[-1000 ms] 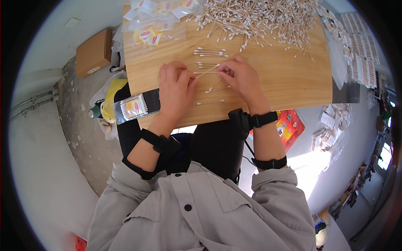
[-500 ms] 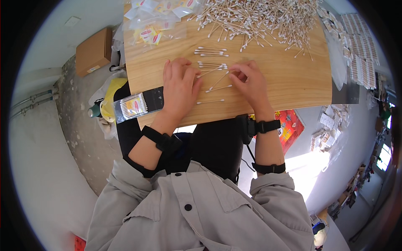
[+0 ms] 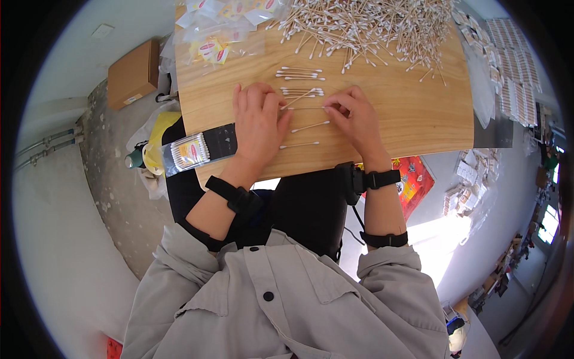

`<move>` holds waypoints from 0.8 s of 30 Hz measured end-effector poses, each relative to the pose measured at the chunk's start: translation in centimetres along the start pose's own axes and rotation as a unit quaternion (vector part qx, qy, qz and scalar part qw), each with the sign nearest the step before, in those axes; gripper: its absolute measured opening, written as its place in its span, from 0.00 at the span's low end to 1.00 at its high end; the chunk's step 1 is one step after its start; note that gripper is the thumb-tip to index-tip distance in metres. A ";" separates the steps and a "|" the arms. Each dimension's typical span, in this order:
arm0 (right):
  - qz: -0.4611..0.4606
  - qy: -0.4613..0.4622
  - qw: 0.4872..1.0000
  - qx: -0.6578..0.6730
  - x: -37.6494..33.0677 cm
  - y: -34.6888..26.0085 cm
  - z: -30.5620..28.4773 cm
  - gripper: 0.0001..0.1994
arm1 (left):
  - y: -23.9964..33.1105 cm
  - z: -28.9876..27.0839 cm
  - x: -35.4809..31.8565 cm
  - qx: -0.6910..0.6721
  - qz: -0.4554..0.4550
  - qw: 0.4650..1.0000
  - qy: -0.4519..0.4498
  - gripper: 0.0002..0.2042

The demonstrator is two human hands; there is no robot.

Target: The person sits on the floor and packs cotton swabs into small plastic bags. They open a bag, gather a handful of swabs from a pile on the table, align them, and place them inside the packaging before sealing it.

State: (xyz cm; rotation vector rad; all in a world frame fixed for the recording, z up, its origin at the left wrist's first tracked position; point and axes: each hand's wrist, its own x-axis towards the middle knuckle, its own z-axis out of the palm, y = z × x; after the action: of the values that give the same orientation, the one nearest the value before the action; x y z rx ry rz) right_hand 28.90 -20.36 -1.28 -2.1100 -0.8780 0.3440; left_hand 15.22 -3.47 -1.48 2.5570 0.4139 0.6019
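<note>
My right hand (image 3: 356, 119) pinches the right end of a cotton swab (image 3: 304, 108) lying level across the gap between my hands. At its left end are the bent thumb and forefinger of my left hand (image 3: 258, 122), which appear closed on the tip; the contact is partly hidden. Just beyond it lies a small row of cotton swabs (image 3: 302, 91), one of them slanting across the others. A farther row of swabs (image 3: 301, 74) lies behind that. Nearer me are two single swabs, a slanted one (image 3: 311, 127) and a level one (image 3: 300, 145).
A large heap of loose cotton swabs (image 3: 371, 30) covers the table's far right. Clear bags with yellow labels (image 3: 215, 48) lie far left. A filled swab packet (image 3: 190, 152) rests on a black strip (image 3: 221, 142) at the left edge. Bundled swabs (image 3: 517, 78) stand right of the table (image 3: 418, 119).
The swab between my hands has come nearer, off the row, and now lies level. One slanted swab in front has shifted, and another now slants across the row.
</note>
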 end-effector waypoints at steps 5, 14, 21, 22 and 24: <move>-0.004 -0.010 1.000 0.001 0.0 0.0 0.0 0.04 | -0.3 0.0 -0.1 0.015 -0.004 1.000 0.006 0.08; -0.013 -0.008 1.000 -0.007 0.0 0.0 0.0 0.04 | -0.7 0.1 -0.4 0.000 0.000 1.000 -0.006 0.05; 0.000 -0.017 1.000 -0.012 -0.1 -0.4 -0.1 0.05 | -1.1 0.2 -0.9 -0.015 -0.008 1.000 0.000 0.05; -0.001 -0.019 1.000 -0.013 -0.1 -0.4 -0.1 0.05 | -1.1 0.2 -0.9 -0.016 -0.009 1.000 -0.001 0.05; -0.006 -0.015 1.000 -0.012 -0.1 -0.4 -0.1 0.05 | -1.0 0.3 -1.0 -0.023 -0.011 1.000 0.001 0.05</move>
State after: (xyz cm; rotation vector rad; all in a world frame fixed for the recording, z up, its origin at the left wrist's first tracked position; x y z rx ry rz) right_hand 28.63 -20.31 -0.93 -2.1257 -0.9149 0.3609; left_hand 14.30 -3.08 -2.55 2.5054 0.4248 0.5983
